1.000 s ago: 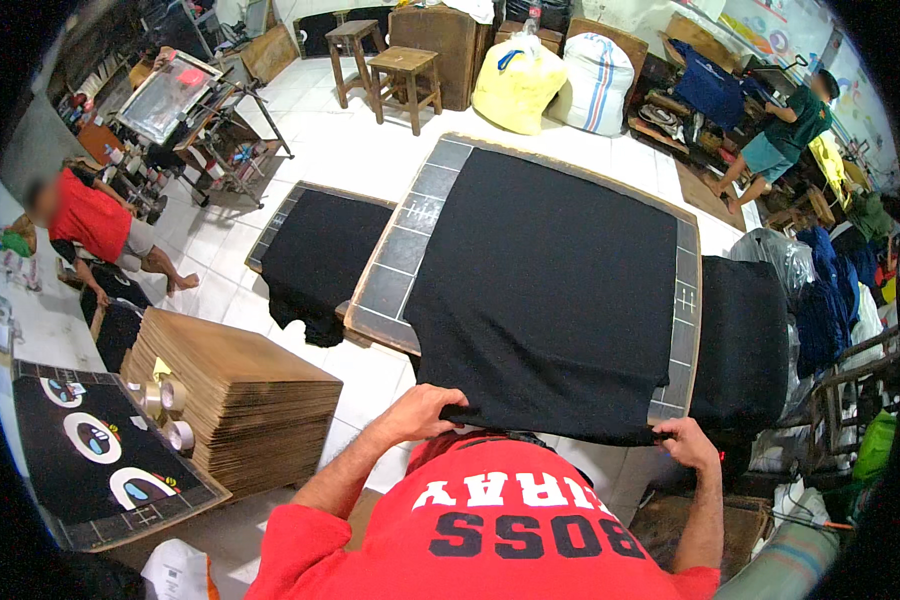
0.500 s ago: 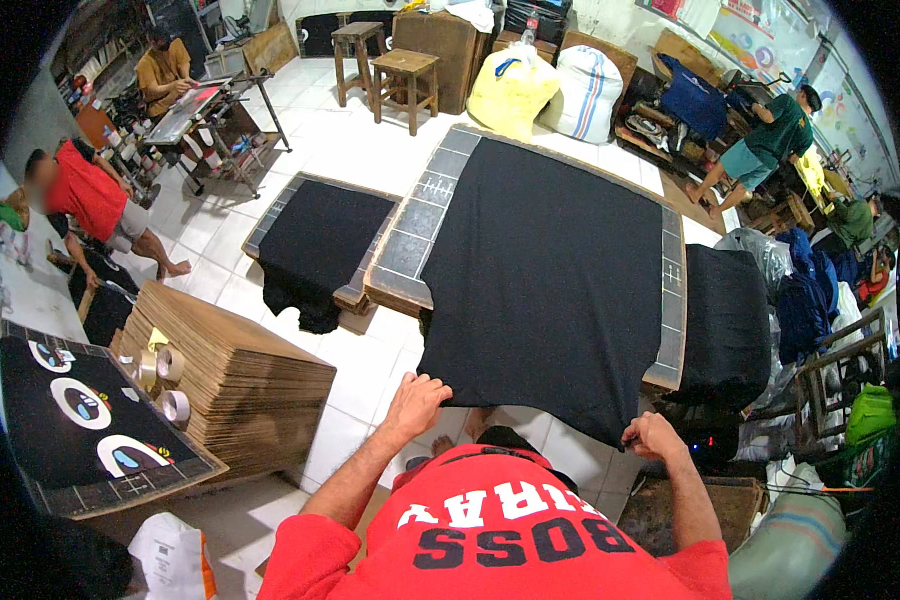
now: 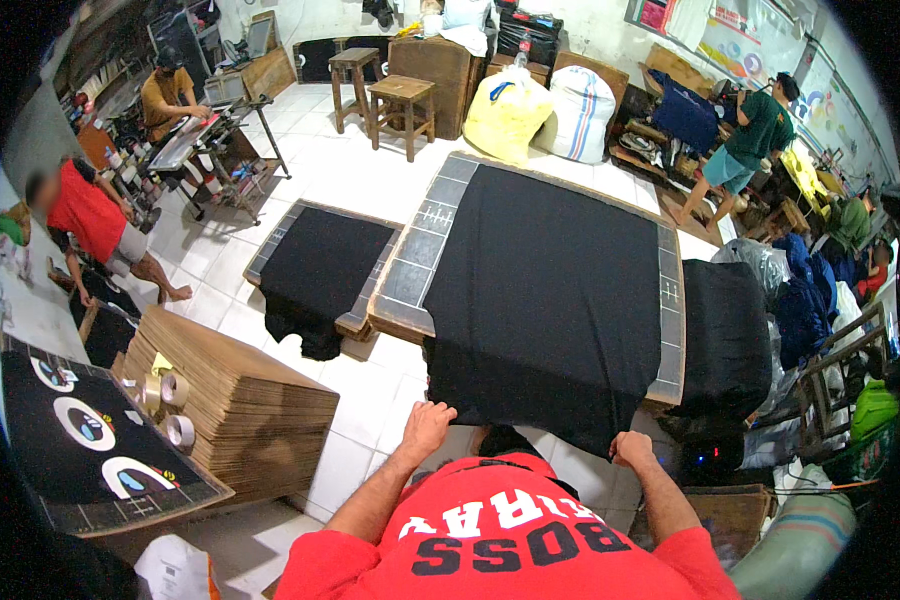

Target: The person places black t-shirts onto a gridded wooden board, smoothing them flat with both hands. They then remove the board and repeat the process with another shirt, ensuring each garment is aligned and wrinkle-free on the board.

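Note:
A black cloth lies over a grey board with wooden edges and white marked lines, its near end hanging off the front edge. My left hand grips that cloth's near left corner with curled fingers. My right hand pinches the near right corner, slightly lower. Smaller boards with black cloth stand to the left and right of the main one.
At lower left are a cardboard stack, tape rolls and a printed black panel. Coworkers in red, orange and green are around the sides. Stools, sacks and plastic-wrapped bundles surround the boards.
Both my hands have shifted with the cloth's near edge, the right one moving left and lower, so the cloth hangs narrower. The view shifted, and the coworker in orange came into sight.

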Available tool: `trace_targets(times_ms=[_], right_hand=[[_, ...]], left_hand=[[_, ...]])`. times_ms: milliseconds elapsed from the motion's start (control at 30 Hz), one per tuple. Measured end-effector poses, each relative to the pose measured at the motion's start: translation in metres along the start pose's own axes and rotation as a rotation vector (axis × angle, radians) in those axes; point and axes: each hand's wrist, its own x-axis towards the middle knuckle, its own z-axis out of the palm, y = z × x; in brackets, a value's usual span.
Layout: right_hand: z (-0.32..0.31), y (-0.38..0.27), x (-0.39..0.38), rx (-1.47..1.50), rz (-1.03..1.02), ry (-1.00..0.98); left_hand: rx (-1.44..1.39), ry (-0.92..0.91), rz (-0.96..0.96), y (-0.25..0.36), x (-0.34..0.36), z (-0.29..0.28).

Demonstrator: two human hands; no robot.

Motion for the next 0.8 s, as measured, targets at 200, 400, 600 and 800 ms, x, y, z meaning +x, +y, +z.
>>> trace_targets(times_ms=[200, 400, 600, 800], right_hand=[[0.006, -0.019, 0.03, 0.005, 0.082, 0.057], [-0.052, -0.048, 0.035, -0.021, -0.315, -0.307], [-0.256, -0.093, 0.125, 0.676, -0.625, -0.046], [-0.405, -0.198, 0.256, 0.621, -0.218, 0.667]], left_hand=[[-0.075, -0.15, -0.064, -0.019, 0.027, 0.025], [-0.234, -0.337, -0.22, -0.061, 0.048, 0.022], [-0.337, -0.407, -0.622, -0.108, 0.038, -0.001], [-0.365, -0.341, -0.833, -0.13, 0.031, 0.001]])
